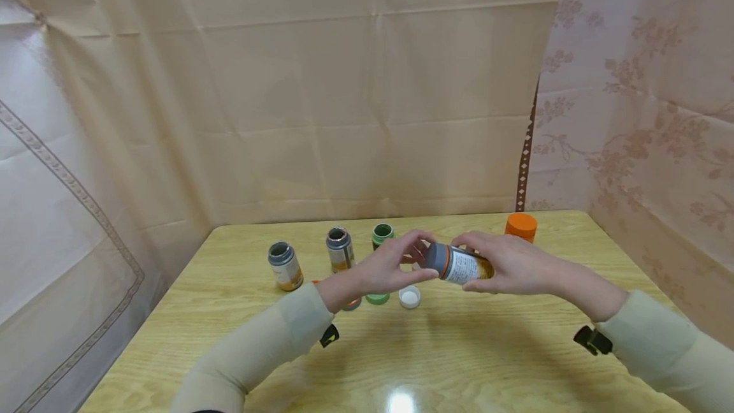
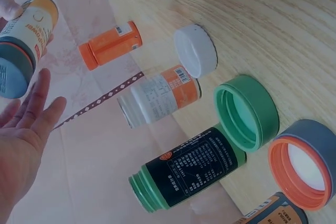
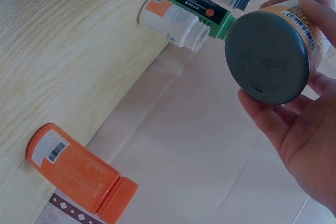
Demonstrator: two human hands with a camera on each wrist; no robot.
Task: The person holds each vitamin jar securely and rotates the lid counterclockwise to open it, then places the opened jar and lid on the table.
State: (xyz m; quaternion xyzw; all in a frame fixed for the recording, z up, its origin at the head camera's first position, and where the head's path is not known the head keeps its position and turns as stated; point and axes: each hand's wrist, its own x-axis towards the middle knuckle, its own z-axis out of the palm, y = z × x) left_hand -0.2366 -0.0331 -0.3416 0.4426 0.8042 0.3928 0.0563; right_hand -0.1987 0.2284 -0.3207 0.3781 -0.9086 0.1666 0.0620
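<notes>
My right hand (image 1: 516, 265) grips a supplement bottle (image 1: 463, 267) with a white and yellow label, tilted on its side above the table. Its dark grey cap (image 1: 438, 258) is on and points left, with an orange ring beneath it. Around the cap end, my left hand (image 1: 395, 263) has its fingers spread. In the left wrist view, a gap shows between these fingertips (image 2: 44, 80) and the cap. The bottle's grey base (image 3: 266, 59) faces the right wrist camera.
Behind the hands stand uncapped bottles: two grey-necked (image 1: 285, 266) (image 1: 340, 250), one green (image 1: 383, 233) and one white (image 2: 160, 95). A white cap (image 1: 410, 297), a green cap (image 2: 268, 108) and a grey cap with orange lining (image 2: 323, 140) lie before them. A capped orange bottle (image 1: 521, 227) stands back right.
</notes>
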